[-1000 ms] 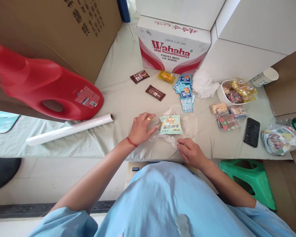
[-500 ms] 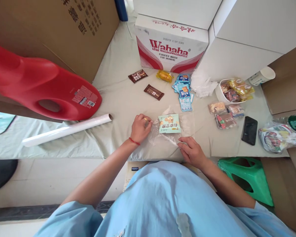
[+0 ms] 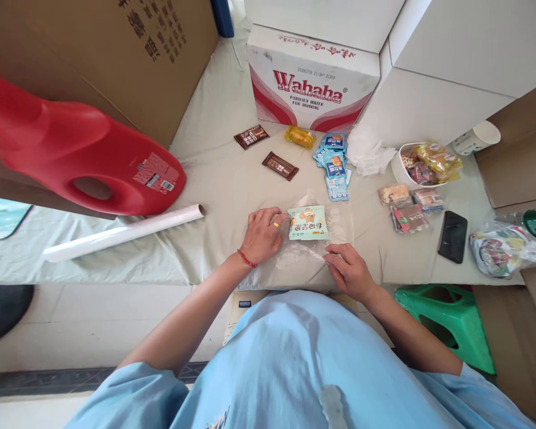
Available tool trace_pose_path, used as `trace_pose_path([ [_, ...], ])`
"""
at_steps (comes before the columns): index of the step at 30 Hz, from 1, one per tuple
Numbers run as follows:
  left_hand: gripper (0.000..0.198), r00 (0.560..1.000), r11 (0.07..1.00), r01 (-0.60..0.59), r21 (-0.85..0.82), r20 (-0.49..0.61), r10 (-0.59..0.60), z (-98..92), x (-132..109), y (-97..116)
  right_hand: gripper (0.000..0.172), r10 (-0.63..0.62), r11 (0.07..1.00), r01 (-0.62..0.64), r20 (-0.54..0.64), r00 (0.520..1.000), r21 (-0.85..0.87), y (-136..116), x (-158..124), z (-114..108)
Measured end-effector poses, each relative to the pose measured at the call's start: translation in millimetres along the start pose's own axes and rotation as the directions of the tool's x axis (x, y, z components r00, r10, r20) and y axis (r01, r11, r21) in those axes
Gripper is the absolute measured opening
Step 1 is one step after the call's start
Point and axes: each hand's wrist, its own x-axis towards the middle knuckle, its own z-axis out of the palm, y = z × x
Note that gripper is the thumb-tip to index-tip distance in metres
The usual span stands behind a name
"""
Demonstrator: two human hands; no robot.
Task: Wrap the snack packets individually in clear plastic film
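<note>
A light green snack packet (image 3: 308, 223) lies flat on a clear plastic bag (image 3: 295, 253) near the table's front edge. My left hand (image 3: 263, 234) rests at the packet's left side, fingers stretched out over the bag, the tips close to the packet's edge. At the lower right, my right hand (image 3: 347, 268) pinches the bag's edge between thumb and fingers. Behind the packet lie two brown chocolate wafer packets (image 3: 280, 166), a yellow-wrapped cake (image 3: 299, 137) and several blue sachets (image 3: 336, 168).
A red jug (image 3: 147, 179) and a white roll (image 3: 125, 232) are on the left. At the back stands a Wahaha carton (image 3: 312, 89). To the right are a white bowl (image 3: 402, 173) of snacks, more packets (image 3: 408, 218), a black phone (image 3: 452, 237) and a paper cup (image 3: 477, 138).
My left hand has shifted right towards the packet, its fingers now stretched out instead of bunched at the bag's edge. The right hand keeps its pinch on the bag.
</note>
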Motion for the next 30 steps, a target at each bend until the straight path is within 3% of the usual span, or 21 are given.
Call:
trace_pose_path([
  [2,0.021,0.998,0.998,0.059,0.018,-0.006,-0.058,3.4,2,-1,0.029,0.009,1.0,-0.009,0.0,1.0,0.0,-1,-1,-1],
  [5,0.019,0.978,0.981,0.19,-0.041,-0.076,-0.193,6.7,6,-9,0.03,0.024,1.0,-0.024,0.005,1.0,-0.006,-1,-1,-4],
  [9,0.015,0.898,0.908,0.387,-0.158,-0.157,-0.41,2.3,8,-25,0.028,0.008,1.0,-0.008,-0.019,1.0,-0.021,1,7,-10],
  [12,0.012,0.862,0.878,0.444,-0.177,-0.186,-0.473,-6.9,4,-31,0.027,-0.013,1.0,0.012,-0.038,0.999,-0.025,4,14,-12],
  [14,0.011,0.897,0.912,0.378,-0.162,-0.179,-0.404,-12.0,1,-27,0.027,-0.024,0.999,0.023,-0.045,0.999,-0.023,6,17,-12],
  [17,0.033,0.984,0.986,0.147,-0.08,-0.087,-0.154,-13.1,-3,-14,0.028,-0.031,0.999,0.031,-0.046,0.998,-0.012,6,18,-9],
  [19,0.038,1.0,1.0,0.018,-0.007,-0.004,-0.018,-9.8,-4,-6,0.028,-0.024,1.0,0.024,-0.037,0.999,-0.006,5,18,-7],
  [22,0.022,0.999,0.998,0.0,0.056,0.039,-0.003,-3.5,-2,0,0.028,-0.001,1.0,0.001,-0.021,1.0,0.0,2,15,-5],
  [24,0.017,0.998,0.996,0.069,0.053,0.001,-0.069,-0.6,1,-1,0.027,0.007,1.0,-0.007,-0.023,1.0,0.002,1,13,-6],
  [27,0.025,0.97,0.974,0.222,-0.038,-0.094,-0.225,0.8,8,-11,0.029,0.008,1.0,-0.008,-0.034,0.999,0.002,1,11,-7],
  [30,0.017,0.88,0.895,0.423,-0.143,-0.173,-0.443,-2.4,11,-29,0.03,0.029,1.0,-0.029,-0.042,0.999,0.006,5,14,-10],
])
